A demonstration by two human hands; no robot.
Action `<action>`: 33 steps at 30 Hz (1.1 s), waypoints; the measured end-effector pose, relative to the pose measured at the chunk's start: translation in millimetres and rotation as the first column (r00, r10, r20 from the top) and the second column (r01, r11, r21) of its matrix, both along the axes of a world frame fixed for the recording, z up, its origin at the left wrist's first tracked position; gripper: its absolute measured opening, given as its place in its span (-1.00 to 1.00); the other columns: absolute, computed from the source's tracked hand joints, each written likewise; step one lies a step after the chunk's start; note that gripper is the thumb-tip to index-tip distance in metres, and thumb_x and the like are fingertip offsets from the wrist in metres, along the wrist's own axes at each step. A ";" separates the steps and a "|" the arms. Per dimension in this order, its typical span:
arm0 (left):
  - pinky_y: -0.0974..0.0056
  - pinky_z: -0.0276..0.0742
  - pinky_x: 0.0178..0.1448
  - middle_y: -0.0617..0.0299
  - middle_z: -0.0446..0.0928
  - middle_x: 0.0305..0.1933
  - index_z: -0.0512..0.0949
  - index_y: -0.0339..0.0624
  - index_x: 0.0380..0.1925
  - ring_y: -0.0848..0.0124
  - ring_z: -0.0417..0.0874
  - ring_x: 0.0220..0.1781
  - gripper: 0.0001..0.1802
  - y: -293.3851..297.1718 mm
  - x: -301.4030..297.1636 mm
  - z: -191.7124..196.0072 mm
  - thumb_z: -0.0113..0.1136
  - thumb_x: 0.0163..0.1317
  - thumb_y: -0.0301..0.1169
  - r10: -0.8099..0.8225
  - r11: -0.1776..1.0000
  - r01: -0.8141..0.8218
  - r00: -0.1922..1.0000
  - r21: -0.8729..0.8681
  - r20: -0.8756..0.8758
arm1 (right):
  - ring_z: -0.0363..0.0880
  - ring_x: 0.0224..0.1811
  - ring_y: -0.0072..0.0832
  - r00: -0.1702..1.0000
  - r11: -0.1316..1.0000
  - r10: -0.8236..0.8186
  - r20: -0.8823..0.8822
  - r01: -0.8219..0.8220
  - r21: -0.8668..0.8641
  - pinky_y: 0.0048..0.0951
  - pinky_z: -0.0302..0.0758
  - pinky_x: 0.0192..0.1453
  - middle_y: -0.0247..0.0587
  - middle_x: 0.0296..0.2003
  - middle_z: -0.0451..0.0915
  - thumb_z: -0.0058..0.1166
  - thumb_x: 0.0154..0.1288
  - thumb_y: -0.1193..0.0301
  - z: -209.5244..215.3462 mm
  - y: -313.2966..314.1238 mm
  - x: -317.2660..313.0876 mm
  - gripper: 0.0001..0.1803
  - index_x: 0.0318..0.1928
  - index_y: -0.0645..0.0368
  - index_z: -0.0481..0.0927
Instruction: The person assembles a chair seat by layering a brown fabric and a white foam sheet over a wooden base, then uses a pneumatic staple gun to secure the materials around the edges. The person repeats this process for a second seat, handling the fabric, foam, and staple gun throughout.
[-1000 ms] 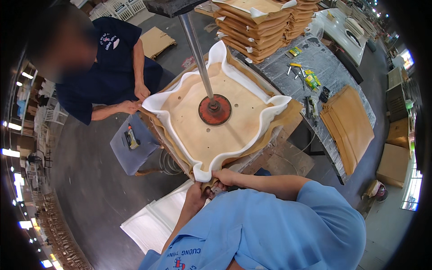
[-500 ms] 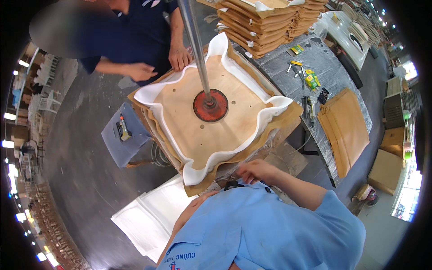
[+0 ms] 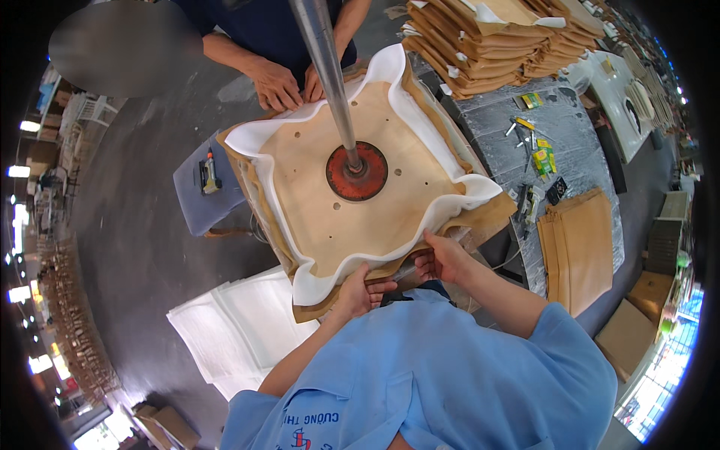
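A square plywood board (image 3: pixel 375 225) lies under a round red press disc (image 3: pixel 357 171) on a metal shaft (image 3: pixel 324 67). White padding (image 3: pixel 390 69) and a tan leather-like cover (image 3: pixel 476 222) stick out around the board, their corners curling up. At the near edge my left hand (image 3: pixel 358 292) has its thumb against the padding, fingers below, closed at the cover's edge. My right hand (image 3: pixel 444 259) pinches that same edge farther right, thumb up and fingers curled. What lies beneath the edge is hidden.
Across the board, a co-worker's hands (image 3: pixel 277 86) work at the far edge. A staple gun (image 3: pixel 210 172) rests on a blue-grey stool (image 3: pixel 187 196). White sheets (image 3: pixel 225 330) lie lower left. A table (image 3: pixel 487 120) at right bears folded tan covers (image 3: pixel 577 247), small tools and stacked covers (image 3: pixel 480 56).
Both my hands have come up to the near edge, the right one from in front of my waist. The co-worker has leaned in, both hands now at the far edge.
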State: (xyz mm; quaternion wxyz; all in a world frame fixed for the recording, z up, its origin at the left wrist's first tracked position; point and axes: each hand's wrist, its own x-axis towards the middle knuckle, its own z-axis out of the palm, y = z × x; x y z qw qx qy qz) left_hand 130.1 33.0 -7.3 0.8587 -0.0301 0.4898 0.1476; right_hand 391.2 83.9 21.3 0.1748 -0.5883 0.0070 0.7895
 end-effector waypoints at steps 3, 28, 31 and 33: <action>0.12 0.68 0.05 -0.01 0.77 -0.13 0.62 -0.32 0.09 0.19 0.77 -0.17 -0.30 -6.3 10.1 -2.8 -0.13 0.60 0.17 0.116 0.993 -0.119 0.985 -0.013 -0.124 | 0.57 -0.62 -0.33 0.990 0.990 0.127 0.057 -0.130 0.054 -0.25 0.56 -0.46 -0.26 -0.63 0.57 -0.05 0.65 -0.09 -6.5 7.5 11.2 -0.39 -0.29 0.23 0.62; -0.09 0.71 0.14 -0.14 0.69 -0.12 0.51 -0.52 0.06 -0.06 0.76 -0.08 -0.22 -43.2 21.7 27.8 -0.11 0.60 0.19 0.537 0.841 -0.531 0.792 0.107 -0.291 | 0.38 -0.70 -0.40 0.976 0.985 -0.078 0.202 0.044 0.167 -0.25 0.41 -0.49 -0.37 -0.66 0.41 0.02 0.59 -0.18 -1.6 35.4 89.7 -0.40 -0.33 0.12 0.52; -0.06 0.75 0.02 -0.08 0.68 -0.18 0.54 -0.46 -0.04 0.00 0.78 -0.17 -0.33 -49.1 15.1 13.8 -0.15 0.64 0.08 0.553 0.832 -0.516 0.757 0.201 -0.347 | 0.25 -0.71 -0.46 0.970 0.966 -0.082 0.231 0.020 0.257 -0.28 0.32 -0.49 -0.43 -0.69 0.30 0.06 0.62 -0.07 -2.5 41.2 89.9 -0.48 -0.36 0.07 0.46; -0.03 0.76 -0.04 -0.03 0.68 -0.24 0.55 -0.41 -0.09 0.04 0.78 -0.22 -0.38 -47.6 14.9 13.0 -0.18 0.65 0.04 0.567 0.821 -0.541 0.734 0.183 -0.374 | 0.22 -0.70 -0.48 0.974 0.962 -0.101 0.204 0.043 0.271 -0.30 0.29 -0.50 -0.44 -0.70 0.26 0.08 0.62 -0.05 -0.4 46.9 88.3 -0.50 -0.36 0.06 0.44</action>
